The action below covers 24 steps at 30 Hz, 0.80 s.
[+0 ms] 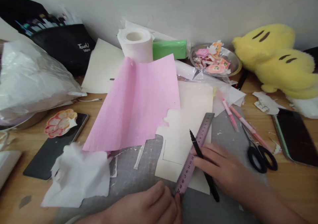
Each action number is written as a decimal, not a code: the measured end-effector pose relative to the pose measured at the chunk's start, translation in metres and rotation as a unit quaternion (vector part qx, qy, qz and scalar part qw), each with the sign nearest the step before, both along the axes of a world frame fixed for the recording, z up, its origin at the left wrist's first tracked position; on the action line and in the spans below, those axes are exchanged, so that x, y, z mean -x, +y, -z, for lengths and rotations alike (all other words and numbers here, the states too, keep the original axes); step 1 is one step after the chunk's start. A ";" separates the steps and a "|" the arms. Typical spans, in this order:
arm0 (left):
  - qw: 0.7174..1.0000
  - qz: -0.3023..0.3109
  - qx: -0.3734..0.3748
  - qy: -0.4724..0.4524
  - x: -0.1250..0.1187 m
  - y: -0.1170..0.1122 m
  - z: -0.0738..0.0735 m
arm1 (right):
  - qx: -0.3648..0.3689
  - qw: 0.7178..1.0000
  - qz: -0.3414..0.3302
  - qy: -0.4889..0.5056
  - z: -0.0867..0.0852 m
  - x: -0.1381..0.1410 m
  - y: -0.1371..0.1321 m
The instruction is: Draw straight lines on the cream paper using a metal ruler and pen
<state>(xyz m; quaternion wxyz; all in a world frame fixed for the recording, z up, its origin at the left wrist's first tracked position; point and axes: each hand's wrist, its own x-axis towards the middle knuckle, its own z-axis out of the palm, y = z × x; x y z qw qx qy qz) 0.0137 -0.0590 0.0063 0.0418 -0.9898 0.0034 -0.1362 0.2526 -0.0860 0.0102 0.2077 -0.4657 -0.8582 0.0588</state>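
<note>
A pinkish-purple ruler [201, 134] lies aslant over a cream sheet of paper [171, 166] that bears thin black lines. Closed at the ruler's lower end, my left hand [151, 204] pinches it with fingers and thumb. My right hand [223, 167] holds a black pen [197, 146], its tip pointing up and away from the paper; the fingers also rest at the ruler's middle. A large pink sheet [149, 98] covers the upper left part of the cream paper. Underneath is a grey cutting mat [139, 181].
Black-handled scissors [258, 156], pink pens [230, 114] and a phone [295, 134] lie right. Crumpled tissue [79, 177] and a dark phone [42, 161] are left. Behind stand a tissue roll [135, 50], a metal bowl [236, 65] of paper cutouts and yellow plush toys [285, 68].
</note>
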 end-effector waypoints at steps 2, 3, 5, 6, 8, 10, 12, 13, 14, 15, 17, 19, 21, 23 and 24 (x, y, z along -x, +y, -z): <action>1.000 0.000 0.001 0.018 -0.008 -0.007 -0.004 | 0.001 1.000 -0.010 -0.004 0.004 -0.003 0.003; 1.000 -0.011 0.002 0.024 -0.011 -0.009 -0.005 | -0.003 1.000 -0.014 -0.011 0.006 -0.004 0.004; 1.000 -0.026 0.002 0.016 -0.019 -0.013 -0.006 | -0.016 0.999 -0.022 -0.030 0.009 -0.008 0.007; 0.999 -0.037 0.002 0.012 -0.023 -0.014 -0.005 | -0.022 0.999 -0.023 -0.039 0.010 -0.010 0.009; 0.998 -0.064 0.005 0.006 -0.030 -0.014 -0.003 | -0.022 0.998 -0.011 -0.053 0.011 -0.014 0.015; 0.995 -0.101 0.008 0.017 -0.036 -0.014 0.001 | -0.010 0.998 0.016 -0.061 0.012 -0.018 0.023; 0.989 -0.143 0.006 0.038 -0.039 -0.015 0.005 | 0.004 0.997 0.042 -0.067 0.014 -0.020 0.031; 0.986 -0.157 0.001 0.047 -0.040 -0.016 0.007 | 0.008 0.996 0.053 -0.068 0.015 -0.020 0.035; 0.984 -0.167 -0.004 0.057 -0.040 -0.018 0.009 | 0.010 0.996 0.058 -0.069 0.016 -0.020 0.037; 0.983 -0.173 -0.011 0.064 -0.039 -0.019 0.011 | 0.014 0.996 0.062 -0.071 0.017 -0.019 0.039; 0.983 -0.170 -0.025 0.063 -0.036 -0.022 0.015 | 0.020 0.995 0.064 -0.080 0.019 -0.018 0.041; 0.985 -0.161 -0.035 0.043 -0.032 -0.023 0.019 | 0.028 0.993 0.063 -0.095 0.021 -0.017 0.040; 0.987 -0.152 -0.039 0.020 -0.029 -0.025 0.025 | 0.039 0.992 0.065 -0.105 0.022 -0.016 0.037; 0.988 -0.147 -0.043 0.001 -0.026 -0.026 0.030 | 0.057 0.991 0.068 -0.101 0.021 -0.014 0.033; 0.988 -0.146 -0.046 -0.008 -0.025 -0.027 0.033 | 0.067 0.991 0.070 -0.097 0.020 -0.013 0.031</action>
